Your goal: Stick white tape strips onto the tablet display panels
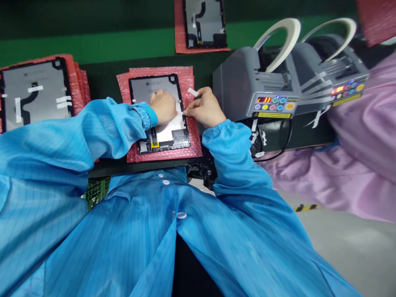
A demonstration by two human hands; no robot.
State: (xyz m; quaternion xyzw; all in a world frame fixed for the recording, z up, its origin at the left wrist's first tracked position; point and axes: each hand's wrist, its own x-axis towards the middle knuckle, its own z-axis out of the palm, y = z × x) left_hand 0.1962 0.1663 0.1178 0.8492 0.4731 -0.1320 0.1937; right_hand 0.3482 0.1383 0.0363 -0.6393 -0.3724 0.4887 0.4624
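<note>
Tape strip (193, 91) is pinched by right hand (210, 109); tablet panel (168, 132) is partly covered by left hand (163, 108), grip unclear.
Dark bench (103, 82) is kinda crowded by two tape dispensers (235, 86).

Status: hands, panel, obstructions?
Left hand on panel, covering its middle. Right hand at panel's right edge, white strip at fingers. Panel on pink bubble wrap.

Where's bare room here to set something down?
Dark bench between the left wrap stack and the middle wrap; also the green strip left of the upper wrap. Crowded: in front of the left tape machine, with scraps and a cable.
</note>
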